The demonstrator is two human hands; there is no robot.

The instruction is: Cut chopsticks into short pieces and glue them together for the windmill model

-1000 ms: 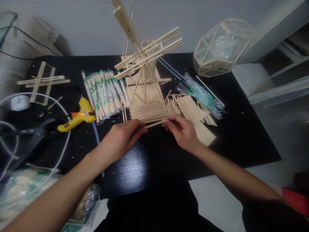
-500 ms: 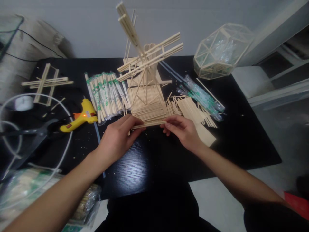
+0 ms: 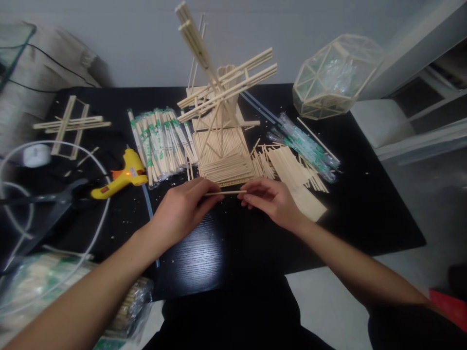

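A thin wooden stick (image 3: pixel 232 192) lies level between my two hands, just in front of a windmill-like stick model. My left hand (image 3: pixel 185 204) pinches its left end between thumb and fingers. At the other end, my right hand (image 3: pixel 272 198) grips it with thumb and forefinger, the other fingers curled beneath. Behind the stick is the model's flat base (image 3: pixel 226 167), made of thin sticks laid side by side. Bundled-stick blades (image 3: pixel 228 92) rise over the base and partly hide a round tower (image 3: pixel 230 73).
A yellow glue gun (image 3: pixel 126 177) and black scissors (image 3: pixel 62 206) lie left. Wrapped chopsticks (image 3: pixel 158 141) sit left of the base; loose sticks and a flat wooden panel (image 3: pixel 308 201) lie right. A glass polyhedron (image 3: pixel 333 80) stands back right. A white cable (image 3: pixel 106 204) loops at left.
Both hands have drawn the stick slightly toward me, away from the front edge of the base. The right hand has shifted a little to the left.
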